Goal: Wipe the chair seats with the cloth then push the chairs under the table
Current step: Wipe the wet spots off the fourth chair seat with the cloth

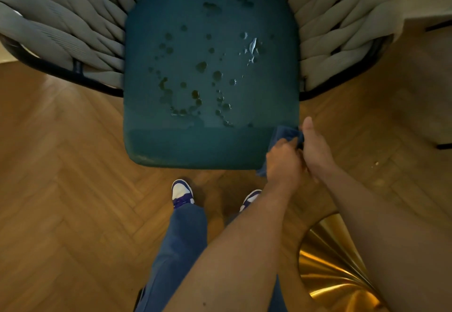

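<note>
I see both my left hand (283,162) and right hand (315,147) gripping the blue cloth (285,134) at the wet teal seat's (210,66) lower right corner.

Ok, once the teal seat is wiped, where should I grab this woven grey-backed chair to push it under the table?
Probably the black metal frame rail at the open front ends of the wraparound grey woven back, one hand per side, coming from the front where the person stands. Both hands now hold the blue cloth at the wet teal seat.

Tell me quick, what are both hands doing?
Left hand: fingers curled, gripping the blue cloth.
Right hand: also holding the cloth, thumb sticking out.
</note>
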Demonstrator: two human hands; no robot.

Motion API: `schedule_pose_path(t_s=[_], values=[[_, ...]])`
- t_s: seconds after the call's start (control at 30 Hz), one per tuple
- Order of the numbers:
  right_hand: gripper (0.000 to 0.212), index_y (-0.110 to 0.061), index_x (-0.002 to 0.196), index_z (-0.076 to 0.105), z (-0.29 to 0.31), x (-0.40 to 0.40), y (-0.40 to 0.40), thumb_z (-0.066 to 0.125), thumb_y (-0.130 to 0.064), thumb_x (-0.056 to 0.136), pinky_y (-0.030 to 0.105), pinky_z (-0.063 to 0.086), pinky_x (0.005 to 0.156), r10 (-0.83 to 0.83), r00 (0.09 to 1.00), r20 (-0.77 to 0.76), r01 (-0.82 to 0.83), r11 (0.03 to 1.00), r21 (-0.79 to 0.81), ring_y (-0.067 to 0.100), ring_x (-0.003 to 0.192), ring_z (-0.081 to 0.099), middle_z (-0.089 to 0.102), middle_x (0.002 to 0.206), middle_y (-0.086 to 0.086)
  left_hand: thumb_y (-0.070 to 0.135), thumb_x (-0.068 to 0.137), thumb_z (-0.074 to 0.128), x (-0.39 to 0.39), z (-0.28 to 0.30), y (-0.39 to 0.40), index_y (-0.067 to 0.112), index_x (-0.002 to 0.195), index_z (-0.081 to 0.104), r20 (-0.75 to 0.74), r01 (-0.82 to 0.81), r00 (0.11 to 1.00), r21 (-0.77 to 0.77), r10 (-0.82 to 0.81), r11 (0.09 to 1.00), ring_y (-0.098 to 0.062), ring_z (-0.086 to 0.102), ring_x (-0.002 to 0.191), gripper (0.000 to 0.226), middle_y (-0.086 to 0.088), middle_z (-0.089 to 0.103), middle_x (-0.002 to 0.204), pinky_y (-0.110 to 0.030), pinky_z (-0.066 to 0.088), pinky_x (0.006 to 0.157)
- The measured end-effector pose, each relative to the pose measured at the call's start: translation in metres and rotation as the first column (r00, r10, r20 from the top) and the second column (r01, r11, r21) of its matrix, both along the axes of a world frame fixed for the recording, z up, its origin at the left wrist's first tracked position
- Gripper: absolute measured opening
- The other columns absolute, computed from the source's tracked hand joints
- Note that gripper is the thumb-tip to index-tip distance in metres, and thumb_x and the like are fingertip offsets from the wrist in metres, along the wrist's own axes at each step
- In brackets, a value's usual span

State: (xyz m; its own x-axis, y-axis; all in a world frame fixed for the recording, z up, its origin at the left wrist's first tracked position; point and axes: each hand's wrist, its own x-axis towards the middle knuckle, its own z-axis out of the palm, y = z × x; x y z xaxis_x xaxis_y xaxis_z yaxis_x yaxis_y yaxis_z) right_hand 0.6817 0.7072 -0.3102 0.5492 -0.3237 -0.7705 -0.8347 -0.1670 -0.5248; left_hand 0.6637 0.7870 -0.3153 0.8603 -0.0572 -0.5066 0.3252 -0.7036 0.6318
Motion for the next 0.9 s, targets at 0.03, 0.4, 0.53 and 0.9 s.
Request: schedule_pose_path(t_s=[0.03, 0.4, 0.53, 0.9], values=[[0.083, -0.021, 0.114, 0.068, -0.001, 0.0, -0.002, 0.027, -0.086, 0.082, 0.044, 0.05, 0.097, 0.003, 1.0, 0.0, -0.003, 1.0, -0.006, 0.022, 0.106, 0.063, 0.067, 0.116, 0.006, 0.02, 0.094, 0.051, -0.001, -0.001, -0.006, 0.017, 0.107, 0.068, 0.007, 0.022, 1.0, 0.003, -0.022, 1.0, -0.025, 0.063, 0.085, 0.022, -0.007, 0.064, 0.099, -0.033, 0.048, 0.071], [0.045, -0.018, 0.116, 0.062, -0.013, 0.003, -0.012, 0.03, -0.049, 0.107, 0.034, 0.042, 0.089, 0.225, 0.971, 0.082, -0.211, 0.965, -0.155, 0.025, 0.107, 0.059, 0.064, 0.113, 0.005, 0.015, 0.096, 0.048, 0.007, 0.0, 0.001, 0.014, 0.125, 0.055, 0.023, 0.252, 0.965, 0.183, -0.26, 0.95, -0.033, 0.053, 0.104, 0.03, -0.01, 0.053, 0.122, -0.043, 0.049, 0.077], [0.042, -0.015, 0.136, 0.055, -0.013, 0.013, -0.005, 0.048, -0.041, 0.104, 0.028, 0.039, 0.093, 0.327, 0.943, 0.059, -0.303, 0.918, -0.255, 0.029, 0.122, 0.057, 0.063, 0.132, 0.008, 0.014, 0.099, 0.042, 0.016, 0.003, 0.041, 0.017, 0.131, 0.053, 0.02, 0.269, 0.957, 0.307, -0.289, 0.913, -0.034, 0.05, 0.108, 0.035, -0.009, 0.046, 0.131, -0.041, 0.046, 0.079], [0.11, -0.016, 0.149, 0.035, -0.008, 0.043, 0.036, 0.084, -0.064, 0.063, 0.045, 0.045, 0.108, 0.368, 0.93, -0.028, -0.354, 0.867, -0.351, 0.031, 0.134, 0.049, 0.048, 0.148, 0.007, 0.01, 0.085, 0.057, 0.03, -0.002, 0.222, 0.008, 0.109, 0.067, 0.121, 0.085, 0.978, 0.52, -0.172, 0.85, -0.034, 0.056, 0.082, 0.026, -0.014, 0.055, 0.102, -0.038, 0.042, 0.067]])
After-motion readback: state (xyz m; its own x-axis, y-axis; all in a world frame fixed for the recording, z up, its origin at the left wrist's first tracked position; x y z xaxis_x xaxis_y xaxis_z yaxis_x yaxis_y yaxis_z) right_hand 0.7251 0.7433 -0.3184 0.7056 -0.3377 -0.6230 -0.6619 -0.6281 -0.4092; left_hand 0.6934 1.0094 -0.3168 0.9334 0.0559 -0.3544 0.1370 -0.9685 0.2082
